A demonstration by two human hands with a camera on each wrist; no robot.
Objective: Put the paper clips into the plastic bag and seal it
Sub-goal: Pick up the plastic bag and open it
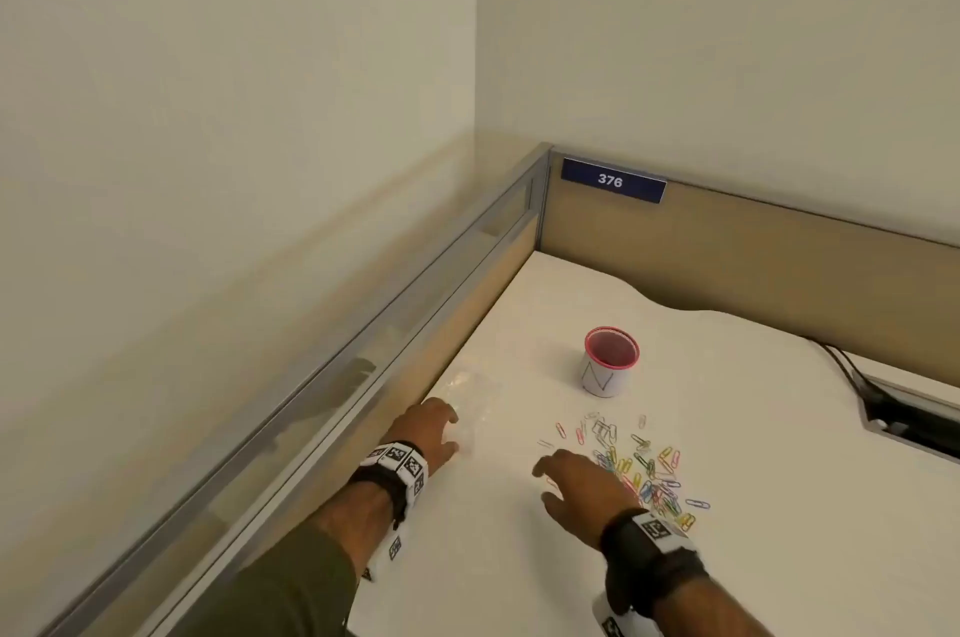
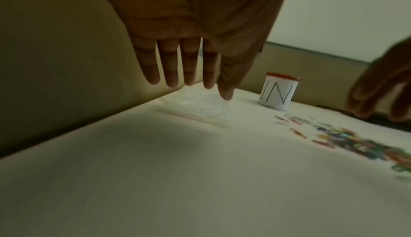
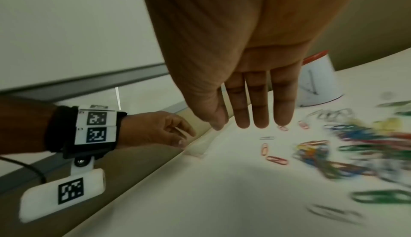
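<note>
A heap of coloured paper clips [image 1: 644, 467] [image 2: 347, 138] [image 3: 347, 151] lies loose on the white desk [image 1: 519, 558]. A clear plastic bag [image 1: 475, 400] [image 2: 200, 110] lies flat near the desk's left edge. My left hand [image 1: 431, 428] [image 2: 189, 61] hovers just over the bag's near end with straight fingers and holds nothing. My right hand [image 1: 582, 486] [image 3: 255, 100] floats above the desk at the heap's left side, its fingers straight and empty. In the right wrist view the left hand [image 3: 160, 130] shows by the bag's edge.
A small white cup with a red rim [image 1: 610, 360] [image 2: 278, 92] [image 3: 320, 80] stands behind the clips. A low partition [image 1: 363, 350] runs along the left and back of the desk. A cable slot with black cables [image 1: 904, 413] is at the right.
</note>
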